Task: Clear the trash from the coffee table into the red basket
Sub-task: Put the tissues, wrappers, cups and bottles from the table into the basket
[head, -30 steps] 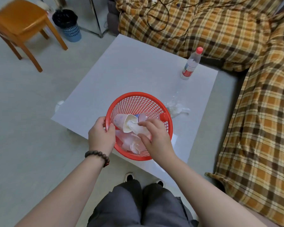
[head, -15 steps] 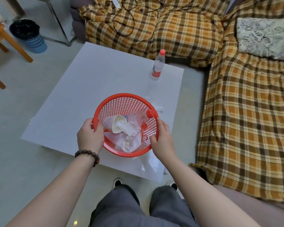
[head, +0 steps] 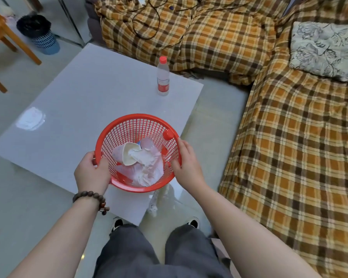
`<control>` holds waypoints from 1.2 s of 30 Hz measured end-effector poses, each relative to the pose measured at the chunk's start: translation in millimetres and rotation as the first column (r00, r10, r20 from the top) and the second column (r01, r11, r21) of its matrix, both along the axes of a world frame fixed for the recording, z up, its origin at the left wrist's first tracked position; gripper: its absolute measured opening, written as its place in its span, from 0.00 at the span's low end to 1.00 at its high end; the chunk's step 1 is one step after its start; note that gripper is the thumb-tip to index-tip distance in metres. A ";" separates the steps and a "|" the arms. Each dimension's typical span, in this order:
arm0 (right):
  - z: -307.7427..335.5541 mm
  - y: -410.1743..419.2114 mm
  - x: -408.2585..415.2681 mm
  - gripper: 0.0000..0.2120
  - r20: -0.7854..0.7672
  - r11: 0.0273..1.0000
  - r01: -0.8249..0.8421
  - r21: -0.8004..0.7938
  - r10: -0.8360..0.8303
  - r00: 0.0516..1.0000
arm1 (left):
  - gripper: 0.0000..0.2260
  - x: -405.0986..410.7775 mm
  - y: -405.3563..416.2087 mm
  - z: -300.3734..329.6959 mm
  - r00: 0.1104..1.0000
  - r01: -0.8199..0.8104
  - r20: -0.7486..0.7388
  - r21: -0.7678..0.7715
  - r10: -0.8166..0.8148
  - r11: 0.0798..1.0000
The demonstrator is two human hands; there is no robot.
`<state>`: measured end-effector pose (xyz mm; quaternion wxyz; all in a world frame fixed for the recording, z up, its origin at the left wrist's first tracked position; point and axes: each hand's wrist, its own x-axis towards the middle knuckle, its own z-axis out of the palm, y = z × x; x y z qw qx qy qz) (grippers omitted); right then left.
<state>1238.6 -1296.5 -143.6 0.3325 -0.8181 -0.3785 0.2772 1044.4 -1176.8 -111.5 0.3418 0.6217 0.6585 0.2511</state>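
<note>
The red basket (head: 129, 125) is over the near right corner of the grey coffee table (head: 92, 97). Inside it lie a paper cup (head: 129, 155), crumpled white tissue (head: 147, 167) and a squashed clear bottle with a red cap (head: 167, 135). My left hand (head: 91, 172) grips the basket's left rim. My right hand (head: 186, 163) holds its right rim. A clear water bottle with a red cap (head: 162, 77) stands upright near the table's far right edge. A white patch (head: 30, 121) shows at the table's left edge; I cannot tell what it is.
A plaid-covered sofa (head: 289, 137) wraps the far and right sides, with a floral cushion (head: 325, 51) and black cables (head: 149, 21) on it. A wooden chair (head: 0, 47) and a black-lined bin (head: 38, 35) stand at the far left. My legs and shoes are below the table's near edge.
My right hand left the trash inside the basket and took hold of the right rim. The view shifted, and the crumpled clear plastic beside the basket is no longer visible.
</note>
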 end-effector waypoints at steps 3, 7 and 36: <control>2.6 -7.6 25.9 0.28 0.006 0.998 -0.068 0.017 0.068 0.998 | 0.04 18.1 -17.1 3.3 0.998 -0.063 -0.016 0.016 0.064 0.998; 9.2 3.6 42.1 0.29 0.001 0.989 -0.139 0.058 0.140 0.990 | 0.05 27.4 -17.9 10.1 0.990 -0.128 -0.056 0.050 0.130 0.991; -56.4 240.6 90.3 0.24 -0.008 0.727 -0.677 -0.115 0.681 0.733 | 0.10 -4.9 82.5 -33.5 0.652 -0.745 -0.148 0.058 0.744 0.665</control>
